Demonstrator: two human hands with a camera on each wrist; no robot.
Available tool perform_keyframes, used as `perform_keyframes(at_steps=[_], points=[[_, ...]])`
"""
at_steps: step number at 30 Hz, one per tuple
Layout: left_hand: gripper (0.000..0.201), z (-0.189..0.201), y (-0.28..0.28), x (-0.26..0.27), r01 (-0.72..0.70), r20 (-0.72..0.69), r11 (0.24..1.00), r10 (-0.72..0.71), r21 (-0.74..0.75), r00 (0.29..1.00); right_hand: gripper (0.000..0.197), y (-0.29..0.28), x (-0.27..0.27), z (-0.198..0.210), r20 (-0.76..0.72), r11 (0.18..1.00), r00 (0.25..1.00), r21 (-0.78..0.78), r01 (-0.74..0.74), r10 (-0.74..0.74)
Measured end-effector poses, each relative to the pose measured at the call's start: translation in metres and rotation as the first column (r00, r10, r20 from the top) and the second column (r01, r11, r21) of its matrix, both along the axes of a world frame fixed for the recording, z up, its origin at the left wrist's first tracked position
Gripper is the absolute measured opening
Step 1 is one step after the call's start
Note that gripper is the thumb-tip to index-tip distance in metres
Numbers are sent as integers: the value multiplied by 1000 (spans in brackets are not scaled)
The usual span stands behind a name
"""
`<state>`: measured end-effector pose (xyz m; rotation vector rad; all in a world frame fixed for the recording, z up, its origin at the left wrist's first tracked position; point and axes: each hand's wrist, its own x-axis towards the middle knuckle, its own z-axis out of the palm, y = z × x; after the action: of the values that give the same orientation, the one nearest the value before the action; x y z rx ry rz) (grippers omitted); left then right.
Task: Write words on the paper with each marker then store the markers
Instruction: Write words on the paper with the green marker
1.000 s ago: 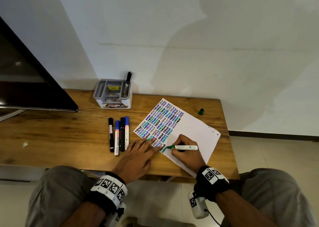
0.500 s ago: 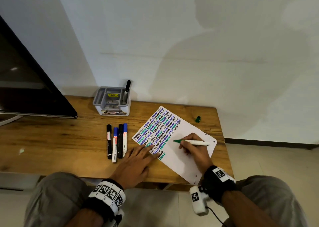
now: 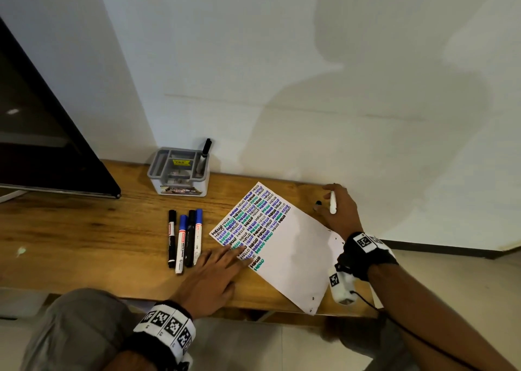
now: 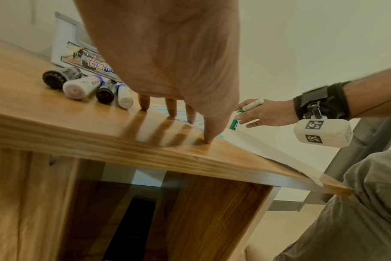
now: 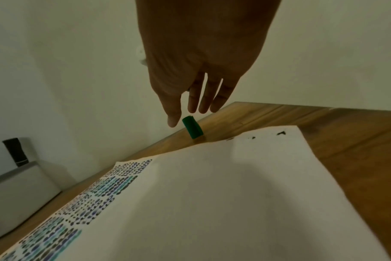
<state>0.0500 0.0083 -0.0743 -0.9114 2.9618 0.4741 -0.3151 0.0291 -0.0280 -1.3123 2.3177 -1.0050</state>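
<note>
Right hand (image 3: pixel 339 211) gripping green marker (image 3: pixel 333 205), outstretched fingers just above green cap (image 5: pixel 192 129).

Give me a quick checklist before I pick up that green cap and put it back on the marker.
1. Right hand holds the green marker: ok.
2. Marker tip uncapped and pointing clear of the paper: ok.
3. Green cap standing on the table, just under the fingertips: ok.
4. Cap already gripped: not ok, fingers apart from it.
5. Left hand presses the paper flat: ok.
6. Organizer has room: ok.
</note>
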Motion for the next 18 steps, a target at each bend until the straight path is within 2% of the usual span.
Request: perform_keyframes(at_steps=[5, 8, 10, 12, 15, 18], points=[[63, 0, -1, 0, -2, -10, 1000, 3, 28, 1000, 29, -16, 1, -10, -102, 997, 994, 63, -38, 45], [63, 2, -1, 1, 5, -25, 1000, -4, 28, 1000, 28, -13, 10, -5, -80, 999, 996, 36, -37, 40], [63, 5, 0, 1, 3, -38, 999, -1, 35, 999, 34, -3, 24, 4, -3, 998, 998, -1, -61, 61], [63, 9, -1, 1, -13, -58, 999, 15, 43, 998, 37, 12, 46, 10, 115, 989, 983, -57, -139, 145], [60, 16, 0, -2, -56, -105, 996, 63, 68, 992, 37, 38, 82, 13, 285, 953, 910, -112, -280, 301], [55, 25, 3, -5, -81, -162, 991, 98, 110, 982, 35, 57, 113, 10, 409, 932, 837, -160, -326, 363]])
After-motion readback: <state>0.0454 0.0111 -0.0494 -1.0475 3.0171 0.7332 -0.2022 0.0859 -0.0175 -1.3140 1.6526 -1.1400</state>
